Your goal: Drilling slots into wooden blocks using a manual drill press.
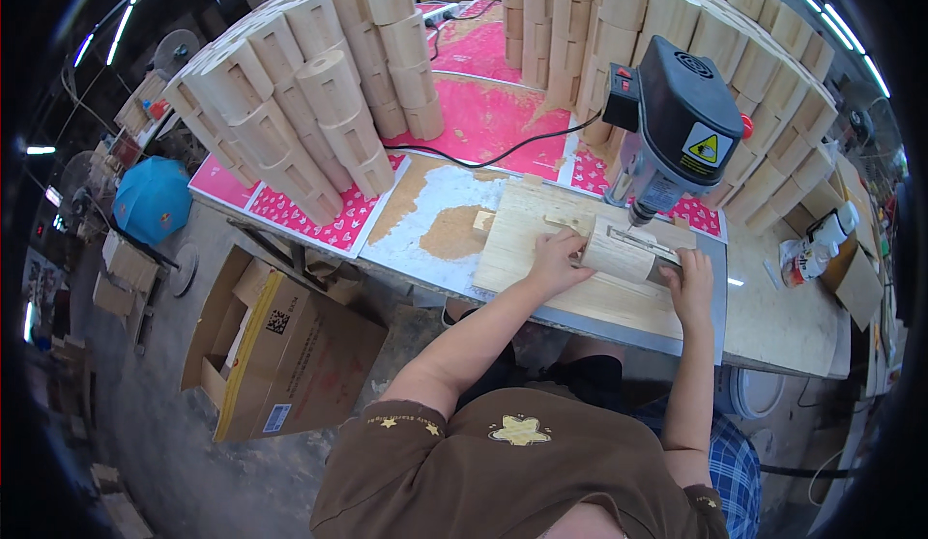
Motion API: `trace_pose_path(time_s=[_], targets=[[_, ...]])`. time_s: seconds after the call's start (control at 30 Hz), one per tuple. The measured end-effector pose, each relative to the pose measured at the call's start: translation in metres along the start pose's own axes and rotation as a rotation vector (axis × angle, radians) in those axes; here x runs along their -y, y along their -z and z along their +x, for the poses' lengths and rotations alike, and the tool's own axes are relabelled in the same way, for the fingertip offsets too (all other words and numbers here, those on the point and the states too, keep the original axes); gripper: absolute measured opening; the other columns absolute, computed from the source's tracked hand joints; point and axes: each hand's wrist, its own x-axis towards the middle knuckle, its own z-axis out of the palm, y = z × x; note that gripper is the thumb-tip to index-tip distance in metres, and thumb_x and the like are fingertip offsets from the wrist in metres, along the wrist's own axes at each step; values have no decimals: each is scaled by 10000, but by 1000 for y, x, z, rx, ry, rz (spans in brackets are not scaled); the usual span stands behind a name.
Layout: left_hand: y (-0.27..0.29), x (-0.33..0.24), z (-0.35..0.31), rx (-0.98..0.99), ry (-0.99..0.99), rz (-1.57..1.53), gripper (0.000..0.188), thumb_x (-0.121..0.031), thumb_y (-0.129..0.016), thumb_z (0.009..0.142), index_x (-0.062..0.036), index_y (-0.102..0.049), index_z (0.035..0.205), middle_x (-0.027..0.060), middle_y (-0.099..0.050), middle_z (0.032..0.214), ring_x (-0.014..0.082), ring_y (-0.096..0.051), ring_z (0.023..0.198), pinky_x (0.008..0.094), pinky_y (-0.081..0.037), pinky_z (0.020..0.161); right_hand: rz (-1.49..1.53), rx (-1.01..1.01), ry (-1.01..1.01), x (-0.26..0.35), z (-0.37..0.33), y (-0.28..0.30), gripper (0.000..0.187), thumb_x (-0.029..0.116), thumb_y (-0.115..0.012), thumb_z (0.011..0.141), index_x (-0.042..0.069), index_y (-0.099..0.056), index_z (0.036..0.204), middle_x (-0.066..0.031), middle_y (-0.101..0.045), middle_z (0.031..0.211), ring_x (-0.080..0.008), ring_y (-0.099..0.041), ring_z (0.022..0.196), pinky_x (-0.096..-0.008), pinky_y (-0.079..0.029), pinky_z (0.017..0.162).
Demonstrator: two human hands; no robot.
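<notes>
1. A large brown cardboard box (290,355) lies on the floor, left of the workbench (773,326); it has a yellow strip along one side and small white labels.
2. A smaller open cardboard box (215,341) sits against its left side.
3. A yellow triangular warning label (707,145) on a white patch sits on the black drill housing above the workbench.
4. A white bottle with a red-and-white label (808,255) lies on the right end of the workbench.
5. A brown carton (858,283) stands just right of that bottle.
</notes>
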Motion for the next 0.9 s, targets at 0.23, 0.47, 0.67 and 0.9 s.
trace_pose_path(time_s=[0.23, 0.47, 0.67, 0.9], targets=[[91, 12, -15, 4, 316, -174, 260, -166, -764, 676, -41, -658, 879, 20, -603, 788, 114, -570, 691, 259, -460, 615, 32, -15, 29, -11, 1, 0, 314, 123, -702, 685, 38, -563, 953, -118, -542, 884, -320, -490, 835, -404, -396, 726], [121, -10, -6, 21, 707, -596, 293, -277, -737, 731, -23, -615, 653, 1, -539, 564, 68, -461, 480, 212, -346, 442, 119, -12, 43, 8, 6, -7, 312, 125, -708, 682, 38, -571, 948, -116, -543, 884, -318, -488, 865, -390, -401, 773], [96, -16, 4, 37, 866, -604, 368, -363, -729, 743, -23, -603, 680, 12, -548, 579, 60, -445, 453, 208, -347, 436, 158, -11, 54, 9, 1, 0, 297, 102, -712, 673, 54, -574, 932, -96, -548, 878, -303, -485, 855, -386, -401, 767], [63, -33, 15, 207, 863, -730, 472, -438, -719, 755, 15, -593, 791, 9, -547, 611, 72, -459, 477, 212, -380, 473, 173, -25, 66, 24, -5, -5, 304, 84, -714, 647, 57, -573, 915, -93, -553, 880, -298, -498, 851, -386, -409, 760]])
